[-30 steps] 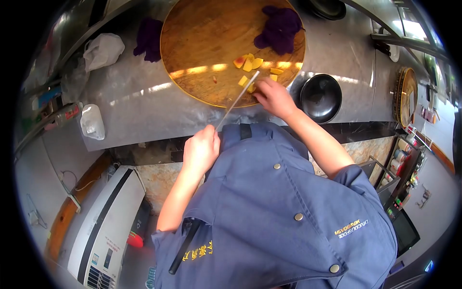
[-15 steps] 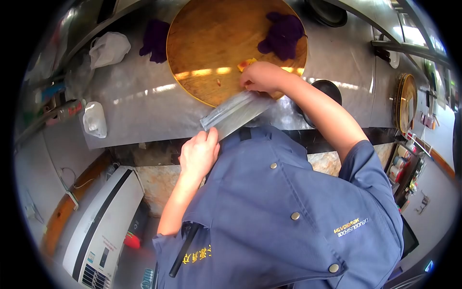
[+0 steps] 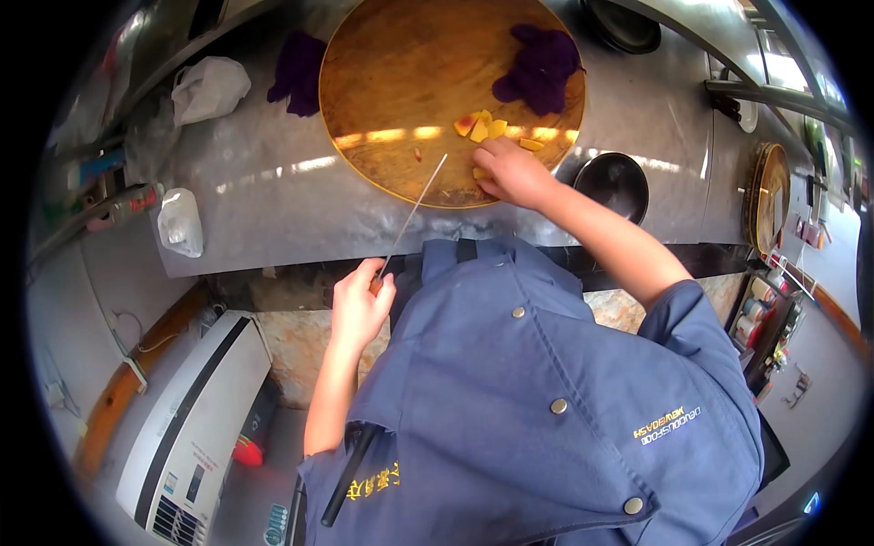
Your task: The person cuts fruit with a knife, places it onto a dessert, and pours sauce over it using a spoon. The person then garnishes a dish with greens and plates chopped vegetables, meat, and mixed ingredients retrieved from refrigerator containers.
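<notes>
- Knife was near edge-on, handle mostly hidden in left hand's curled fingers
- right hand bent over yellow pieces on board, couldn't tell if gripping any
- board's top got cut off

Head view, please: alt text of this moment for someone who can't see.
The left hand holds a knife, blade nearly edge-on, pointing toward a round wooden board; the right hand is by yellow pieces there. One purple cloth lies on the board, another left of it, a black bowl to its right.
</notes>
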A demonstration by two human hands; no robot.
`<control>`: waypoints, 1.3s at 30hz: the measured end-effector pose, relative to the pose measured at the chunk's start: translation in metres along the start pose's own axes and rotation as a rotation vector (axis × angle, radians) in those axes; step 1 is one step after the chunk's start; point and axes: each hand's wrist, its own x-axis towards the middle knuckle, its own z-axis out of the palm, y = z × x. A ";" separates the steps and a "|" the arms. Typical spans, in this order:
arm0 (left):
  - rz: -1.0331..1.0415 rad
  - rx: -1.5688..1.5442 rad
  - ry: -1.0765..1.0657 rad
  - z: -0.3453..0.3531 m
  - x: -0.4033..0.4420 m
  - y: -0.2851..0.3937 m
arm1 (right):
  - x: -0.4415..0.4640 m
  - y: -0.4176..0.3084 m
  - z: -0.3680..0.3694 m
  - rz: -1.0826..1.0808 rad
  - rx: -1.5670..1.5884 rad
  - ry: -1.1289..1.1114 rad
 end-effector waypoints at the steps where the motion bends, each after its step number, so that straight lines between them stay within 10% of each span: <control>1: -0.014 0.009 -0.019 0.002 0.005 0.006 | -0.004 -0.006 0.007 0.062 0.021 0.059; 9: 0.068 0.084 -0.070 0.031 0.025 0.021 | -0.028 -0.031 0.036 0.319 0.170 0.414; 39: 0.209 0.378 -0.089 0.036 0.011 0.062 | -0.040 -0.015 0.051 0.115 0.112 0.589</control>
